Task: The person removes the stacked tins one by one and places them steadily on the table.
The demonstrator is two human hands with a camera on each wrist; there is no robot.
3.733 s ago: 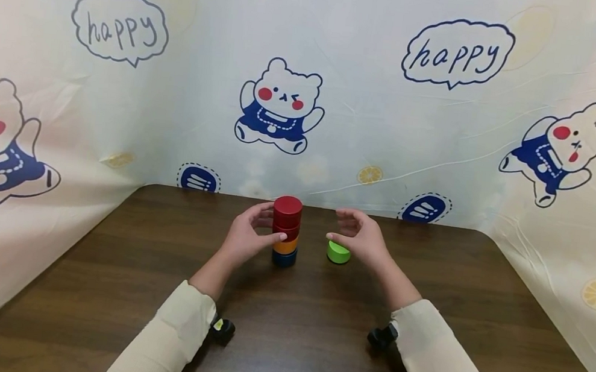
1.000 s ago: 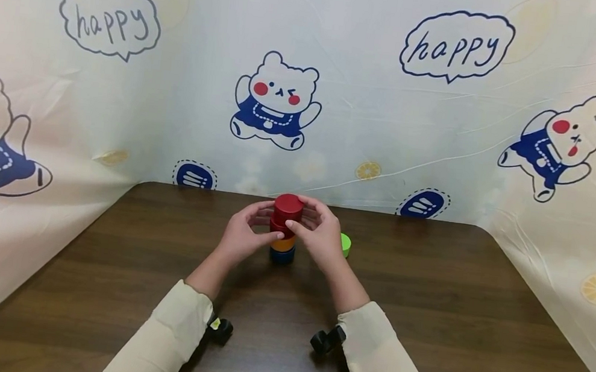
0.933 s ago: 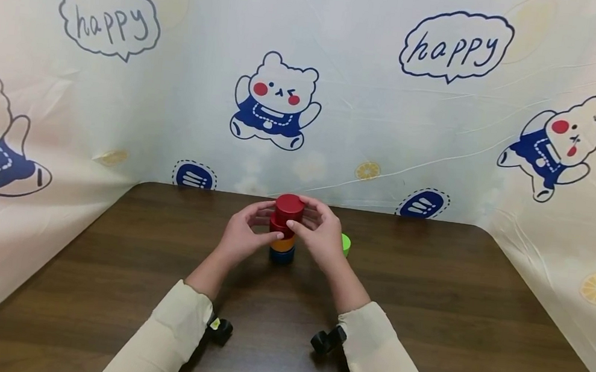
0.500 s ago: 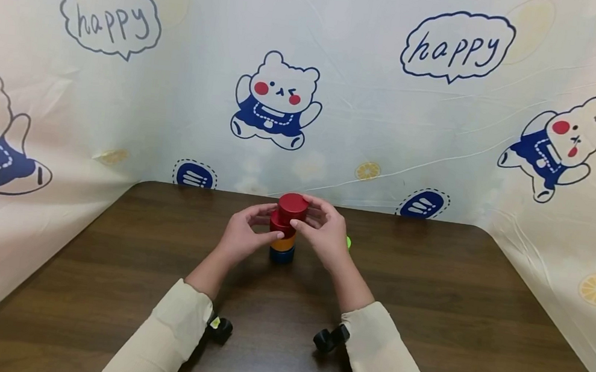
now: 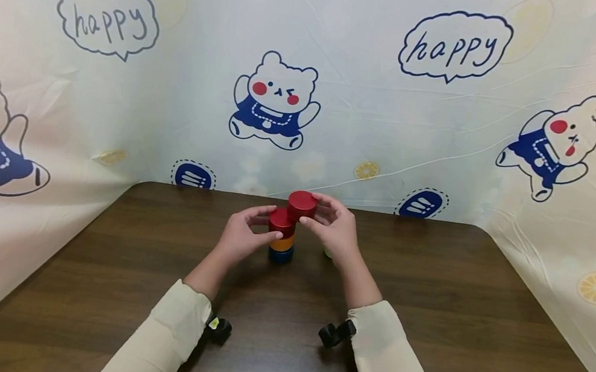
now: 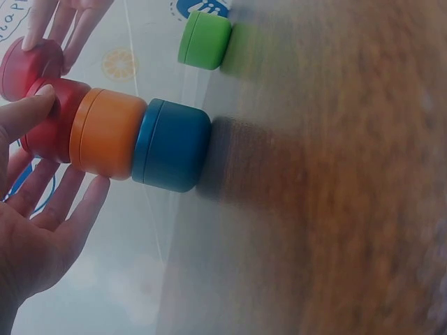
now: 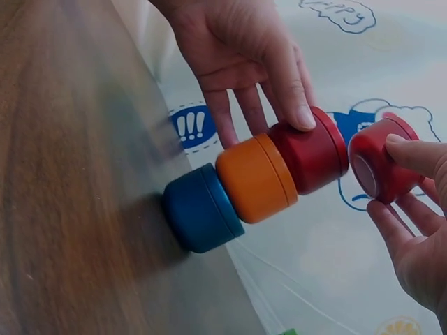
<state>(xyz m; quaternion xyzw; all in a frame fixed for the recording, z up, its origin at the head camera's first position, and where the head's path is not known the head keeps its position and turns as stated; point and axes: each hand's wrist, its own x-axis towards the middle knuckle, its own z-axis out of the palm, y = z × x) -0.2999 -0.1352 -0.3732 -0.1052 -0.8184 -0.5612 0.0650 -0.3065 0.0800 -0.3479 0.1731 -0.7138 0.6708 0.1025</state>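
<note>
A stack of small round lidded tins stands on the table: a blue tin (image 7: 199,209) at the bottom, an orange tin (image 7: 255,178) above it, then a red tin (image 7: 307,153). My left hand (image 5: 241,234) steadies that stacked red tin, thumb on the near side and fingers behind. Raised just up and to the right of the stack is a second red tin (image 5: 302,206), pinched by my right hand (image 5: 338,229); its underside shows in the right wrist view. A green tin (image 6: 206,40) stands right of the stack, mostly hidden behind my right hand in the head view.
The brown wooden table (image 5: 269,353) reaches back to a printed cloth backdrop (image 5: 373,97) with bears and speech bubbles. A black wrist camera (image 5: 220,330) sits by the left cuff, another black wrist camera (image 5: 337,334) by the right cuff.
My right hand came from beside the green tin to the stack, took hold of the top red tin, and shifted it up and right off the lower one. My left hand has stayed at the stack.
</note>
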